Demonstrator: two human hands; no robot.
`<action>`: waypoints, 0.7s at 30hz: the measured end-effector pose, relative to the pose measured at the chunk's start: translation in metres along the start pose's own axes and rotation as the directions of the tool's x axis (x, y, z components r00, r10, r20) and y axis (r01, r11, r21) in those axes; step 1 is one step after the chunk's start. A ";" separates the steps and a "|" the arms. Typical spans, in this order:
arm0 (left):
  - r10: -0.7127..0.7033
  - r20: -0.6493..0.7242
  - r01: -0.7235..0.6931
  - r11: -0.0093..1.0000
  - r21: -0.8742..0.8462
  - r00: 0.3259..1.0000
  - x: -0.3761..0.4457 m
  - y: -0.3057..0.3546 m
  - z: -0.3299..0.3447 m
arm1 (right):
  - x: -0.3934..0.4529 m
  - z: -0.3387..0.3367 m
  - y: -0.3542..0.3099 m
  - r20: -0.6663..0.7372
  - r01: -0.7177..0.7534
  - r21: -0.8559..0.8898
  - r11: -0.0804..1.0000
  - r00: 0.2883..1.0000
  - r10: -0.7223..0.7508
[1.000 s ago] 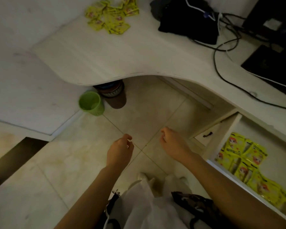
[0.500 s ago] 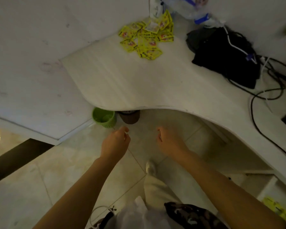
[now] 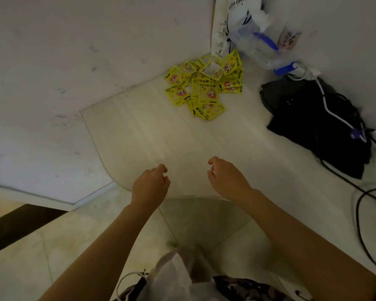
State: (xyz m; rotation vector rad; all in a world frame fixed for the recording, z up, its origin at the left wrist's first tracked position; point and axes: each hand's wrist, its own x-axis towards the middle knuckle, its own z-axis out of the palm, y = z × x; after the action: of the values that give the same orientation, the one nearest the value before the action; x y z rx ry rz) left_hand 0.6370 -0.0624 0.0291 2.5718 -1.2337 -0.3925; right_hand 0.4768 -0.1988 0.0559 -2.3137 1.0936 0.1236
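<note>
Fingers (image 3: 162,169) of the left hand (image 3: 150,187) loosely curled, thumb close to forefinger, nothing visible between them; same slack curl on the right hand (image 3: 228,181), apparently empty too. Both poised above the near curved edge of the table (image 3: 161,137), well apart from the pile of yellow sachets (image 3: 206,88) heaped in the far corner against the wall (image 3: 52,51).

Probable trouble from here. First, a long stretch across the bare table: leaning in off balance, likely landing short of the pile. Next, the black bag (image 3: 313,127) along the right edge, near the pile: easy to brush with the right forearm, dragging it and the white cord (image 3: 334,115) lying on it. Then the sachets themselves, overlapping and glossy-looking: risk of scattering them or pushing some against the wall by grabbing at the top rather than scooping from the near side. Last, the cables (image 3: 360,213) trailing off the right edge: a snag for a swinging elbow.

Forearms stretched forward side by side, backs of the hands up, wrists roughly level, hands near each other but not touching.
</note>
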 end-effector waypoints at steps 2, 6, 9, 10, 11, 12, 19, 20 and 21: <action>0.011 0.001 -0.011 1.000 0.006 1.000 0.024 -0.001 -0.003 | 0.020 -0.008 0.002 -0.007 -0.001 -0.006 1.000 1.000 0.001; 0.057 0.042 -0.059 0.997 0.048 0.997 0.074 -0.007 -0.009 | 0.061 -0.020 0.004 -0.023 -0.025 -0.010 1.000 0.999 0.025; 0.086 0.095 -0.093 0.993 0.070 0.992 0.119 -0.015 -0.015 | 0.093 -0.029 0.002 -0.041 -0.057 -0.015 0.998 0.998 0.056; 0.097 0.106 -0.106 0.991 0.079 0.990 0.134 -0.018 -0.018 | 0.103 -0.032 0.001 -0.045 -0.069 -0.011 0.998 0.997 0.068; 0.106 0.111 -0.116 0.989 0.087 0.988 0.150 -0.022 -0.021 | 0.112 -0.034 0.000 -0.048 -0.081 -0.004 0.997 0.996 0.081; 0.114 0.111 -0.125 0.988 0.092 0.987 0.166 -0.025 -0.025 | 0.122 -0.036 -0.001 -0.050 -0.094 0.003 0.996 0.994 0.094; 0.176 0.165 -0.201 0.968 0.151 0.970 0.256 -0.044 -0.035 | 0.177 -0.043 -0.002 -0.039 -0.183 0.012 0.983 0.982 0.184; 0.188 0.183 -0.219 0.961 0.169 0.965 0.266 -0.045 -0.035 | 0.185 -0.044 -0.001 -0.038 -0.190 0.011 0.982 0.981 0.191; 0.198 0.205 -0.237 0.954 0.185 0.959 0.275 -0.044 -0.035 | 0.192 -0.045 0.001 -0.036 -0.196 0.009 0.981 0.980 0.196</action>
State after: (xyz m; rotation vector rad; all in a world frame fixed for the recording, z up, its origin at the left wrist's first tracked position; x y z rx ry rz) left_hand 0.8466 -0.2481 0.0110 2.5745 -1.6898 -0.4863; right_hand 0.5962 -0.3544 0.0331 -2.2065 1.3379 0.1532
